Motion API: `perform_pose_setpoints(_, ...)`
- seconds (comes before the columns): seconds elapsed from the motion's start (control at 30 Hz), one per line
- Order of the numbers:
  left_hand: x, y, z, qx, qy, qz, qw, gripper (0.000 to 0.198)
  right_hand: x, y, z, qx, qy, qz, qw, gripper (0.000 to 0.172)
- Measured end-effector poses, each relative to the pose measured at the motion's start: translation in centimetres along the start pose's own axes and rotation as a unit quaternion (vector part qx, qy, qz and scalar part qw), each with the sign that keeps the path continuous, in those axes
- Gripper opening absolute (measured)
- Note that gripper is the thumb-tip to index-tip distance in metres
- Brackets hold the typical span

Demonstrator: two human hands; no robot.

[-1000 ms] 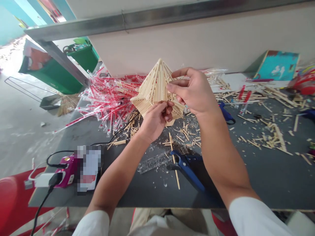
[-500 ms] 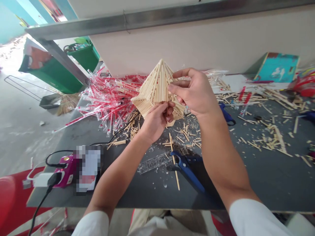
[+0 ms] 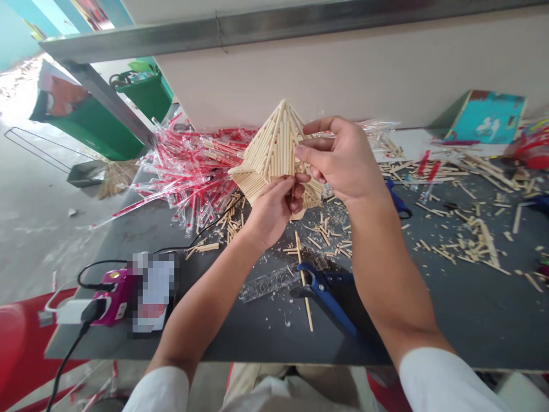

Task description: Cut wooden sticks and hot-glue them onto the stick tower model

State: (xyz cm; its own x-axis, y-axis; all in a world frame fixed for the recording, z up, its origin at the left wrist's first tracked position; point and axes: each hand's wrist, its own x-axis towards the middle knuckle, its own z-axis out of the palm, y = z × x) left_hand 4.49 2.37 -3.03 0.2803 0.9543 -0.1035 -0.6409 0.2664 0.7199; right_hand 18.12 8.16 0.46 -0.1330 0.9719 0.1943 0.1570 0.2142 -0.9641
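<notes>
I hold a pointed model built of glued wooden sticks (image 3: 270, 154) above the dark table (image 3: 450, 309). My left hand (image 3: 274, 209) grips its lower edge from below, fingers curled round the sticks. Higher up, my right hand (image 3: 341, 160) pinches the model's right face between thumb and fingers. The model's peak points up and away from me.
A heap of red-and-clear stick wrappers (image 3: 189, 171) lies behind the model. Blue-handled cutters (image 3: 328, 289), a clear ruler (image 3: 268, 283) and a long stick (image 3: 303, 280) lie near me. Cut stick pieces (image 3: 467, 240) litter the right. A magenta device (image 3: 115, 292) with cables sits at the left edge.
The model and both hands have barely shifted; the view has drifted slightly, and my grip looks the same.
</notes>
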Motion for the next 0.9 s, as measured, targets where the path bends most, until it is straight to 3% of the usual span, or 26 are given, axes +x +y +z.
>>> perform_pose_setpoints(0.47,-0.1,0.1,0.1,-0.014,-0.01,-0.022,1.0,0.022,1.4,2.6,-0.3,0.042,-0.021,-0.09,0.995,0.035)
perform_pose_setpoints(0.67,0.0,0.0,0.2,-0.015,-0.011,-0.022,1.0,0.02,1.1,2.2,-0.5,0.041,-0.014,-0.088,0.995,0.04)
perform_pose_setpoints(0.9,-0.3,0.3,0.5,-0.002,0.009,-0.027,1.0,0.019,-0.2,0.7,-2.3,0.021,0.015,-0.081,0.996,0.032)
